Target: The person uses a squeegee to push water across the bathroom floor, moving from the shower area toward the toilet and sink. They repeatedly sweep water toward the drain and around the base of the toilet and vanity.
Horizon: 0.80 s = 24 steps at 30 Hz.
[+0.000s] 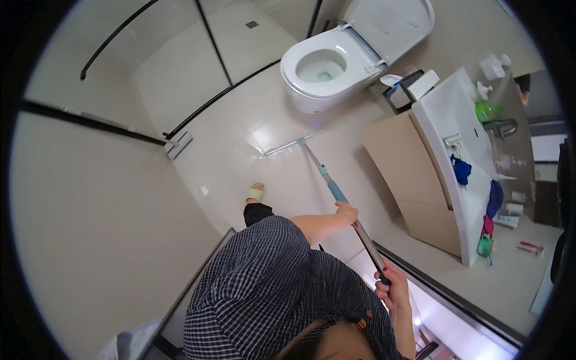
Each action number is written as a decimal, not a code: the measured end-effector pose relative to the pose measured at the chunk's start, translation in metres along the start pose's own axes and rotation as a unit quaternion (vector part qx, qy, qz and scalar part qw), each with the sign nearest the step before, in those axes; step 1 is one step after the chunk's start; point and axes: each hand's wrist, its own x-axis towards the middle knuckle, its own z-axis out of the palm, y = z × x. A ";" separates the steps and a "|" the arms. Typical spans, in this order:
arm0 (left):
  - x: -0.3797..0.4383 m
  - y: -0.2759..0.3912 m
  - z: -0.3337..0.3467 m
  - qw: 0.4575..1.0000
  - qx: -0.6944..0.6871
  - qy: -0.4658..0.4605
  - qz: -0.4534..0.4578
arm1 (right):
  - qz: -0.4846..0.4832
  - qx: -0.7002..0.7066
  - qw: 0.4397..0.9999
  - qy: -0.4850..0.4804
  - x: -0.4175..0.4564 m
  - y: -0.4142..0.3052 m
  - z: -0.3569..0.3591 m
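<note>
A long-handled floor squeegee (281, 148) lies with its wide blade on the wet, pale floor in front of the toilet. Its metal pole has a blue grip and slants down to the right. My left hand (347, 213) is closed around the pole just below the blue grip. Nearer my body, my right hand (392, 284) holds the dark end of the pole. Water (256, 153) glistens along the left part of the blade. My foot, in a pale yellow-green slipper (256, 192), stands left of the pole.
A white toilet (306, 96) with its lid up stands ahead. On the right are a vanity cabinet (405, 166) and a washbasin (443, 112) bearing cloths and bottles. A glass shower enclosure with a black floor rail (202, 110) is at the upper left, beside a small squeegee (180, 146).
</note>
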 end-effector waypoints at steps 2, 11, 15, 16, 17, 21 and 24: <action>0.009 0.003 0.028 0.825 -0.500 0.117 -0.239 | -0.011 -0.039 0.999 -0.024 -0.002 -0.010 -0.010; -0.009 -0.123 -0.030 0.761 -0.508 0.233 -0.331 | 0.047 -0.099 0.980 -0.168 0.074 -0.029 0.055; 0.017 -0.261 -0.046 0.649 -0.529 0.380 -0.393 | 0.112 -0.150 0.951 -0.247 0.134 -0.014 0.144; 0.009 -0.287 -0.052 0.627 -0.572 0.372 -0.377 | 0.112 -0.199 0.940 -0.254 0.141 -0.008 0.171; -0.003 -0.312 -0.059 0.599 -0.613 0.364 -0.364 | 0.114 -0.249 0.925 -0.263 0.143 -0.001 0.197; -0.075 -0.247 -0.134 0.555 -0.698 0.289 -0.347 | 0.042 -0.405 0.890 -0.204 0.140 -0.019 0.229; -0.066 -0.227 -0.110 0.549 -0.698 0.291 -0.356 | 0.023 -0.463 0.868 -0.181 0.121 -0.046 0.217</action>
